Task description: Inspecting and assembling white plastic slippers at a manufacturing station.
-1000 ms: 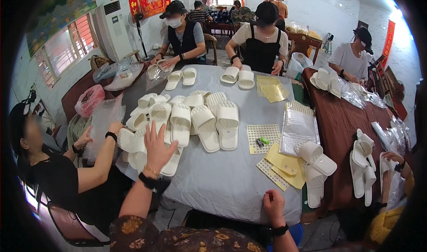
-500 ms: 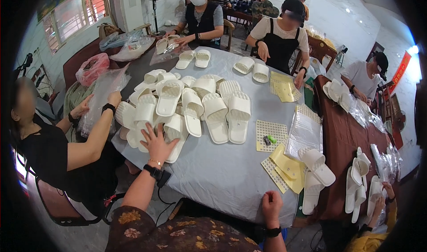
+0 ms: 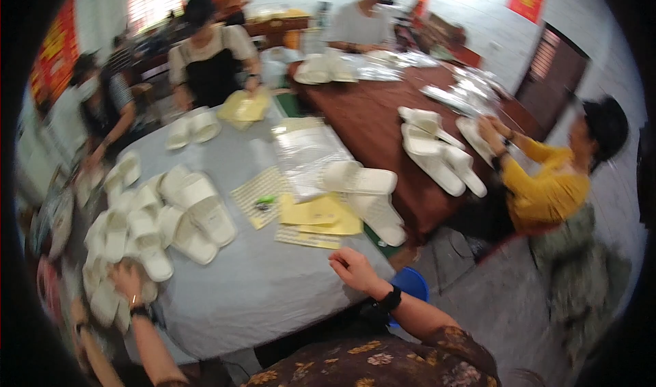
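My left hand [image 3: 128, 282] is down on the pile of white slippers [image 3: 145, 231] at the left side of the grey-covered table, touching one. Its fingers are blurred, so whether they grip a slipper is unclear. At the table's front edge, my right hand [image 3: 354, 269] hovers with its fingers curled in, and nothing shows in it. Just beyond it lie yellow sticker sheets [image 3: 320, 213] and a printed label sheet [image 3: 260, 194] with a small green item [image 3: 266, 200] on top. A pair of white slippers [image 3: 369, 194] lies to the right of these sheets.
Clear plastic bags [image 3: 301, 156] are stacked behind the stickers. A brown-covered table [image 3: 369, 110] with slippers and bags stands to the right, where a person in a yellow top [image 3: 547, 189] works. A blue bin [image 3: 412, 288] is below the edge. A co-worker's forearm [image 3: 92, 342] is beside my left arm.
The view has swung to the right, so the pile now sits farther left. My left hand, spread above the slippers before, is lower among them. My right hand remains curled near the front edge.
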Demonstrator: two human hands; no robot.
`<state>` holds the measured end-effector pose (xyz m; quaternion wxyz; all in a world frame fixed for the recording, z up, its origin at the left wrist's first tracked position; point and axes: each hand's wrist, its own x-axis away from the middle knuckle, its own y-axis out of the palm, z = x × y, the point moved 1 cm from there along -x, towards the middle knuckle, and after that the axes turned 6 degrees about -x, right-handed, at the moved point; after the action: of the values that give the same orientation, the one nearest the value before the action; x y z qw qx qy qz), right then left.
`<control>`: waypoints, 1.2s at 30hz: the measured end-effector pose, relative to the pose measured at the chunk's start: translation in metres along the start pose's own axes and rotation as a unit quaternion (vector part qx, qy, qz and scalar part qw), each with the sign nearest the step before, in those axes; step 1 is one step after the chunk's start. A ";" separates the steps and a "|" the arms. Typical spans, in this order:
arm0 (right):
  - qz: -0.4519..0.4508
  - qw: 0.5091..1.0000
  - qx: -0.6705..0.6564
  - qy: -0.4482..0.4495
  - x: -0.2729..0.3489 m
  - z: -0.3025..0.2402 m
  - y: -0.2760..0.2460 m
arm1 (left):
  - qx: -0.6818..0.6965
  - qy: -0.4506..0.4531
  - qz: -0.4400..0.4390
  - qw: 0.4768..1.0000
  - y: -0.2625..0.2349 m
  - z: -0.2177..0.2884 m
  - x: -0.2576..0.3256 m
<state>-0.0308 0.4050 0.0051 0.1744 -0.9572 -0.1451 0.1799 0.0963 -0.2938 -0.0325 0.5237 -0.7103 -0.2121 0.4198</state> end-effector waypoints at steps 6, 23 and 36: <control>0.248 0.958 0.140 -0.043 0.002 -0.018 -0.132 | 0.099 0.059 0.016 0.993 -0.043 0.080 0.051; 0.370 0.850 -0.309 0.215 -0.139 0.082 -0.314 | 0.368 0.195 0.058 0.907 -0.144 0.145 0.238; 0.273 0.866 -0.414 -0.059 -0.068 -0.076 -0.285 | 0.573 0.188 -0.179 0.778 -0.206 0.192 0.261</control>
<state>-0.1231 0.6162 0.2019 -0.3030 -0.9305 0.0506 0.1993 0.1134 0.0822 0.0412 0.9289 -0.2933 0.0469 0.2211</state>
